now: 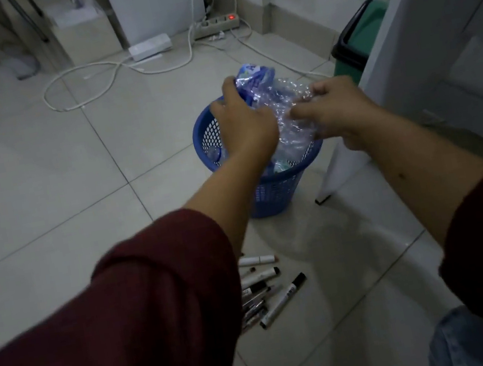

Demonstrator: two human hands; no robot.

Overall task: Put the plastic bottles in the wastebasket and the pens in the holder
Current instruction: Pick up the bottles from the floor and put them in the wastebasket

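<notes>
A blue mesh wastebasket (pixel 212 133) stands on the tiled floor. Over its mouth I hold a crumpled clear plastic bottle (pixel 279 95) with a blue label. My left hand (pixel 243 119) grips its left, labelled end. My right hand (pixel 336 108) pinches its right side. More crushed bottles (pixel 281 161) lie inside the basket. Several pens and markers (pixel 265 291) lie in a pile on the floor near me, partly hidden by my left sleeve. No pen holder is in view.
A white table leg (pixel 334 179) stands just right of the basket. A green bin with a black lid (pixel 360 39) sits behind it. A power strip (pixel 217 24) and white cables (pixel 105 77) trail across the floor further back.
</notes>
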